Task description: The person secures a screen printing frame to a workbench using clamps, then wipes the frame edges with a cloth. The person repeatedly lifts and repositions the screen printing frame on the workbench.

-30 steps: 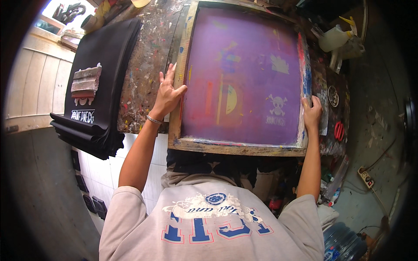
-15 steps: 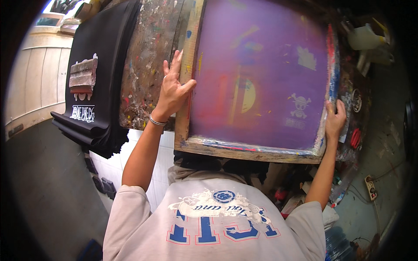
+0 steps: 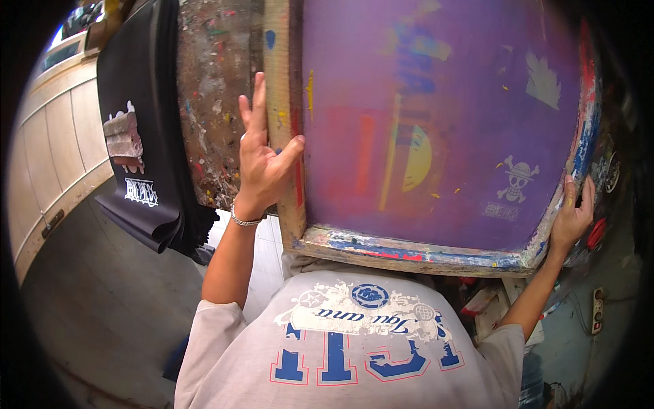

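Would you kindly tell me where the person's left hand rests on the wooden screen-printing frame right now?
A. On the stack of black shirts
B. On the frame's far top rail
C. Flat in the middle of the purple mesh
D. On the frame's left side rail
D: the left hand lies against the left rail of the screen-printing frame, while the right hand holds the opposite edge.

A wooden-framed printing screen [image 3: 436, 129] with purple mesh fills the view from centre to 2 o'clock. The left hand [image 3: 262, 167] presses its left rail, fingers spread; the right hand [image 3: 571, 217] grips the right rail at 3 o'clock. Black printed shirts [image 3: 139, 136] hang stacked at 9 o'clock — beside the paint-spattered table [image 3: 218, 102].
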{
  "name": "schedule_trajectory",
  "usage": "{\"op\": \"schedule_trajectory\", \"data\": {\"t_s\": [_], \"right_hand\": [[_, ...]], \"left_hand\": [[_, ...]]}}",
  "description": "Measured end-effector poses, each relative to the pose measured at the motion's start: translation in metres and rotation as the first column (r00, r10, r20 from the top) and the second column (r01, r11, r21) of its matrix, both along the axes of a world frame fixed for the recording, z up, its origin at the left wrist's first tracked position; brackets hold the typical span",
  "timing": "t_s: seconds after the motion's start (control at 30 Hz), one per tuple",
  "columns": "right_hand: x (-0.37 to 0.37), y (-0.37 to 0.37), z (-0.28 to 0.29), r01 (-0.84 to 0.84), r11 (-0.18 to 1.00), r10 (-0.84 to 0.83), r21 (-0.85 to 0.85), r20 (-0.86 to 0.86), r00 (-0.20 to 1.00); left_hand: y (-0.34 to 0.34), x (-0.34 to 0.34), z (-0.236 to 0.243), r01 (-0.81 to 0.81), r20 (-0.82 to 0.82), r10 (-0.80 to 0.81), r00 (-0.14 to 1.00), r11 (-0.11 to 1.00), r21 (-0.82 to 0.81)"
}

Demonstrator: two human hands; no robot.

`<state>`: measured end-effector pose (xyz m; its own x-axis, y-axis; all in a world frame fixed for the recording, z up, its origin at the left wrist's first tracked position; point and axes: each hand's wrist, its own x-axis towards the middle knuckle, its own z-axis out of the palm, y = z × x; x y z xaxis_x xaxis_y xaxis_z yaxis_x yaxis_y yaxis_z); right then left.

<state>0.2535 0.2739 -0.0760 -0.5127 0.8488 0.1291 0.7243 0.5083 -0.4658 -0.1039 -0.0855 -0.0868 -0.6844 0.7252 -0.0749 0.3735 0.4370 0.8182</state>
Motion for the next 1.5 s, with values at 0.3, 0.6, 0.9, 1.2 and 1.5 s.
{"op": "schedule_trajectory", "data": {"t_s": [0.3, 0.6, 0.9, 1.2, 1.5], "right_hand": [[0.001, 0.000, 0.001, 0.026, 0.998, -0.025, -0.061, 0.009, 1.000], [-0.004, -0.003, 0.003, 0.069, 0.998, -0.069, -0.009, 0.035, 0.997], [-0.009, -0.004, 0.006, 0.027, 1.000, -0.027, 0.001, -0.001, 1.000], [-0.007, -0.004, 0.002, 0.028, 0.994, -0.033, 0.108, 0.045, 0.998], [-0.015, -0.008, 0.011, -0.025, 0.998, 0.031, 0.063, -0.105, 0.994]], "left_hand": [[0.002, 0.007, 0.006, -0.109, 0.098, 0.109, 0.989, 0.994, -0.002], [-0.001, 0.006, 0.007, -0.116, 0.126, 0.118, 0.985, 0.993, -0.029], [0.001, 0.006, 0.005, -0.086, 0.124, 0.087, 0.988, 0.996, -0.012], [0.001, 0.000, -0.005, -0.070, 0.040, 0.068, 0.997, 0.996, 0.054], [0.001, -0.004, -0.008, -0.023, -0.009, 0.024, 1.000, 0.997, 0.073]]}}
